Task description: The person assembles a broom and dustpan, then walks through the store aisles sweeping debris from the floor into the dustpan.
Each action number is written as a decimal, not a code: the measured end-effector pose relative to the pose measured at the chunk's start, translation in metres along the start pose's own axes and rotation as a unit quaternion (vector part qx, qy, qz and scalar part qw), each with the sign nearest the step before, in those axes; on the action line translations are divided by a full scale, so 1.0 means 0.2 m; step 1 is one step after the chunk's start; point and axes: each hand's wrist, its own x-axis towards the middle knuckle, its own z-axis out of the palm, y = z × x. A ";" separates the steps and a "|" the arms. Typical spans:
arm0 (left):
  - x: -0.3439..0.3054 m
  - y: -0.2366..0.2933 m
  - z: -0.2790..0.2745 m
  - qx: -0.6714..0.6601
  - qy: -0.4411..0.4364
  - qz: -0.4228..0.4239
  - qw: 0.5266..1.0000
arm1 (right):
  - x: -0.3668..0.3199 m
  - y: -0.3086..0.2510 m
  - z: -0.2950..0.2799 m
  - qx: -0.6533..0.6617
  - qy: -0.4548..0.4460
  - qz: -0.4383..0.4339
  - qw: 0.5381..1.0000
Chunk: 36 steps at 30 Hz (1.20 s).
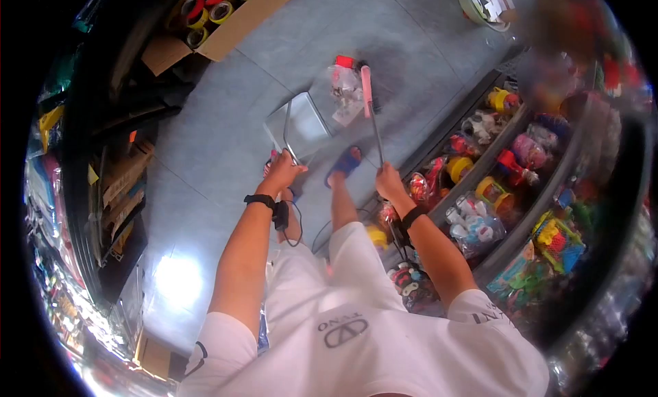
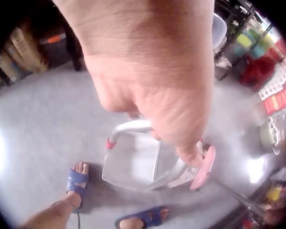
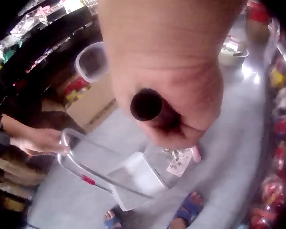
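Note:
My left hand [image 1: 279, 174] [image 2: 152, 81] grips the bent metal handle [image 2: 131, 126] of a whitish dustpan [image 1: 308, 123] [image 3: 136, 181] held over the grey floor. Curled round a thin pole [image 1: 376, 140], my right hand [image 1: 391, 182] [image 3: 190, 95] has the pole's dark round end [image 3: 147, 105] sticking out of the fist. At the far end of the pole is a pink head [image 1: 367, 89] [image 2: 203, 168]. Just left of that head, in the head view, lie a clear plastic bag with a red part [image 1: 345, 61] and a printed card [image 1: 348, 113].
Shelves of bagged toys [image 1: 473, 219] run along the right. At the upper left stands a cardboard box [image 1: 250, 20] holding tape rolls, with dark shelving below it. A pale bin [image 1: 473, 10] is at the top right. Blue sandals [image 1: 345, 163] are on the feet near the dustpan.

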 end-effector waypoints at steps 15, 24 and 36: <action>-0.05 0.03 -0.05 -0.019 -0.013 -0.029 0.999 | -0.34 -0.19 -0.41 0.344 -0.216 0.223 0.886; -0.14 -0.07 0.11 -0.129 0.015 -0.082 0.988 | -0.03 -0.19 -0.57 -0.139 -0.029 -0.077 0.987; -0.13 -0.11 0.24 -0.131 0.087 -0.089 0.984 | -0.09 -0.20 0.05 -0.209 -0.135 -0.105 0.963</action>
